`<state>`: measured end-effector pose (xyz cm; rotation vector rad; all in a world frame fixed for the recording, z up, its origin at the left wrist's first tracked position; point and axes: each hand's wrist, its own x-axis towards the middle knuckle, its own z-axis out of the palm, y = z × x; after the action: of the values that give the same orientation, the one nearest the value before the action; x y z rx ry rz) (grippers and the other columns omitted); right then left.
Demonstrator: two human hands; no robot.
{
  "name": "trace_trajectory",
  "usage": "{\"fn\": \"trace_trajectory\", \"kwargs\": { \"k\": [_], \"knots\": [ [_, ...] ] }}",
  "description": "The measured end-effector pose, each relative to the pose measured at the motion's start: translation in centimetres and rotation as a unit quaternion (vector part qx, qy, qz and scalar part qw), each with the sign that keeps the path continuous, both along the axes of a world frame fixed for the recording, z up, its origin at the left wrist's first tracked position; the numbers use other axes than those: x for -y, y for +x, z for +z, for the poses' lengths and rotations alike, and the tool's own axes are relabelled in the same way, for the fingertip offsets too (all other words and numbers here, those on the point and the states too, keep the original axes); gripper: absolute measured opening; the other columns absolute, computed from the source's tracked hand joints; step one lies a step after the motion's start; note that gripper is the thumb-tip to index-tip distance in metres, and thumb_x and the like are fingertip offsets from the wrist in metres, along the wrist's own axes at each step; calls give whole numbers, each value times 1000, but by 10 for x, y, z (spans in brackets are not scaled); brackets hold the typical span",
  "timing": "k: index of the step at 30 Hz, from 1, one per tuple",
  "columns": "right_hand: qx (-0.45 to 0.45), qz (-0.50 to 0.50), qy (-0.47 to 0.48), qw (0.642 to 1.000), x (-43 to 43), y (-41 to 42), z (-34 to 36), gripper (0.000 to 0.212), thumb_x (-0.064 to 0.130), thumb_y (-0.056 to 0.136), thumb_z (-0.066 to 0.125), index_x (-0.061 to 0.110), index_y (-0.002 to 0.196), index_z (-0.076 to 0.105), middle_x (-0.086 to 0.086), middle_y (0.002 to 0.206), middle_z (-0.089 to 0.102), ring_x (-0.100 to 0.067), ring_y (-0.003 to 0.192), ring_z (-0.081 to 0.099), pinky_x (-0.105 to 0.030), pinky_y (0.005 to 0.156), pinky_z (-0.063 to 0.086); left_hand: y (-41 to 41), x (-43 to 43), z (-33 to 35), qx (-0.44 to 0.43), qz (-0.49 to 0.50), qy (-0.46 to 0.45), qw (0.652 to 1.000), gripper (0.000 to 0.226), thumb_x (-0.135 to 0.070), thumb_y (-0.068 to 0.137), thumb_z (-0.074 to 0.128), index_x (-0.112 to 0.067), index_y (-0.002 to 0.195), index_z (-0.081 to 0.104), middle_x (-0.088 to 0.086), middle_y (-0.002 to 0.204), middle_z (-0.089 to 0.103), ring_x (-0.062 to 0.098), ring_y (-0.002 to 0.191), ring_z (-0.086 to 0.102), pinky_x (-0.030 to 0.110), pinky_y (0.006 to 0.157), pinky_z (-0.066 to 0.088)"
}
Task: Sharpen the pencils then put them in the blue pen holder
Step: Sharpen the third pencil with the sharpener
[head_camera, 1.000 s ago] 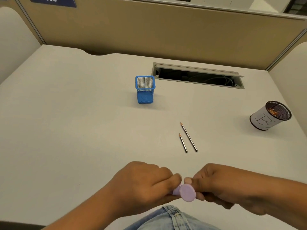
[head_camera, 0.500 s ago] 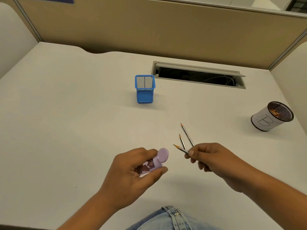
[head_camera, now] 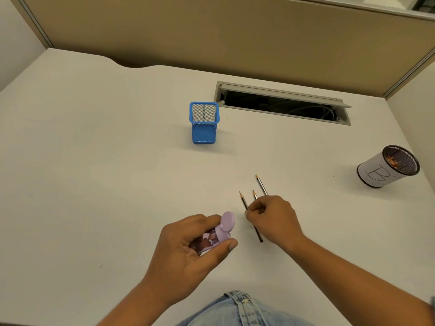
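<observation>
Single head-worn view, wide-angle, looking forward and steeply down over the white bench (head_camera: 94, 161) from the near edge. Close to both forearms at the bottom of frame, denim lap (head_camera: 237, 309) just below. Far side closed by the tan partition (head_camera: 211, 31), with side walls curving in at both edges.

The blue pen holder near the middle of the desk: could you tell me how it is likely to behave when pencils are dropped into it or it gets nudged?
The blue pen holder is open mesh, so probably light. It looks empty, tall and narrow, so a nudge near the rim might tip it.
</observation>
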<state>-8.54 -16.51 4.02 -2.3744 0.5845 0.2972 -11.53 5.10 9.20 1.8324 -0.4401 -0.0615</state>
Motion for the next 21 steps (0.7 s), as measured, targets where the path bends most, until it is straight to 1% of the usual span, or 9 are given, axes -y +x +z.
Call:
{"fn": "trace_trajectory", "kwargs": {
  "k": [2,3,6,8,11,15,21],
  "knots": [
    [-8,40,-54,998,-2,6,-7,7,32,79,65,29,77,70,11,70,71,-13,67,68,-25,62,54,1,4,0,-2,-8,1,1000,19,-43,79,71,-31,93,73,-9,73,66,14,61,56,23,52,45],
    [-7,51,-74,996,-2,9,-11,9,32,79,63,28,79,71,10,73,72,-15,68,68,-27,64,55,3,5,-1,-3,-12,1,1000,19,-43,79,71,-30,93,73,-9,73,66,14,61,56,22,52,45],
    [1,64,-109,992,-3,17,-17,12,33,80,61,27,82,71,7,78,73,-20,75,67,-32,68,57,7,7,-1,-14,-13,-10,1000,18,-40,79,72,-32,94,73,-6,74,67,17,62,58,28,53,48],
    [1,67,-118,991,-4,21,-19,11,33,80,61,27,83,70,7,78,73,-21,76,67,-32,68,57,8,7,-1,-21,-9,-18,1000,17,-39,78,73,-32,94,73,-5,74,68,17,63,58,30,53,48],
    [-5,73,-130,989,-4,24,-23,11,33,81,63,26,85,71,5,80,74,-21,77,68,-31,70,56,9,7,-2,-24,-13,-7,1000,16,-39,78,73,-31,92,73,-5,73,67,17,62,57,28,53,47],
    [-7,87,-142,986,-5,27,-27,13,35,83,64,26,88,72,4,83,75,-21,81,69,-33,75,57,10,9,-4,-29,-19,2,999,15,-39,78,73,-29,90,73,-10,69,62,10,59,51,15,54,40],
    [1,93,-144,985,-4,28,-30,16,40,82,66,26,89,71,4,83,75,-21,82,68,-36,76,57,13,13,-3,-35,-24,5,999,17,-38,78,73,-27,90,74,-10,69,63,8,59,52,12,56,39]
  ]
}}
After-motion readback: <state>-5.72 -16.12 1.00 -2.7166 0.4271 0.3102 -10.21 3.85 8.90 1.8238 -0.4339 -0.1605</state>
